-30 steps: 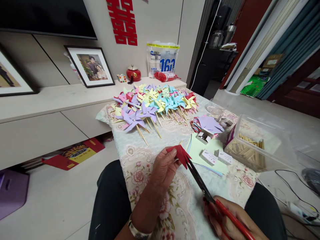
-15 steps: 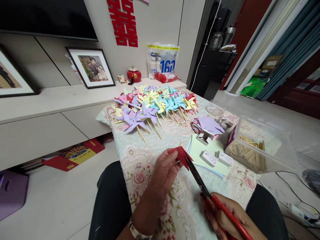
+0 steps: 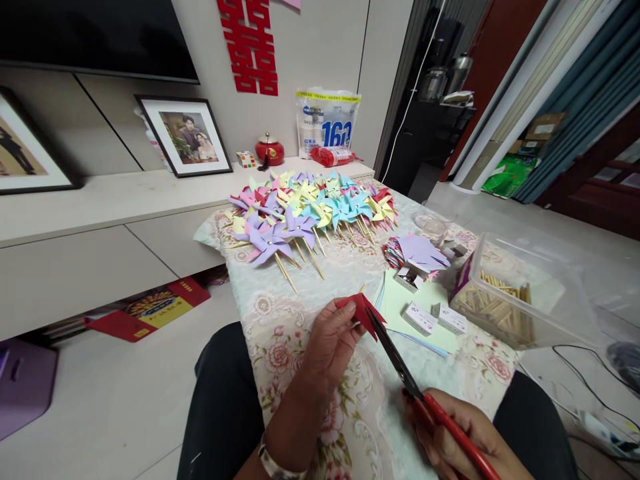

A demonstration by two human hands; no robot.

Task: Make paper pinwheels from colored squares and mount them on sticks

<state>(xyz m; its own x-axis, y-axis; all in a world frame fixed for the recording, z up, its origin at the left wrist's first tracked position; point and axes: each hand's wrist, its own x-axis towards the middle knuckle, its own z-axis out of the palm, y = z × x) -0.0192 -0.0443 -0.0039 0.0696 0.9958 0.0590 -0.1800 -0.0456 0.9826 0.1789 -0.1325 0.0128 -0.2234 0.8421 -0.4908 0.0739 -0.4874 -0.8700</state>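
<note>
- Left hand [image 3: 330, 343] raised over the lap, wrist bent back, fingers pinched together on a folded red paper [image 3: 361, 312], held just above the near edge of the surface [image 3: 310, 303].
- Right hand [image 3: 463, 437] low at the bottom right, palm turned up, fingers curled shut round the red handles of the scissors [image 3: 400, 363].
- Dark blades slanted up and to the left, tips touching the lower right edge of the red paper.
- Beyond the paper, on the flowered cloth: a pale green sheet [image 3: 415, 300] with small white boxes [image 3: 420, 319] lying on it.
- To the right, a clear plastic tub [image 3: 505, 293] holding wooden sticks.
- Farther back, a heap of finished pinwheels [image 3: 305, 210] in purple, yellow, blue and pink, sticks pointing toward the lap.
- Beside the heap, a stack of cut paper squares [image 3: 417, 250], purple on top.
</note>
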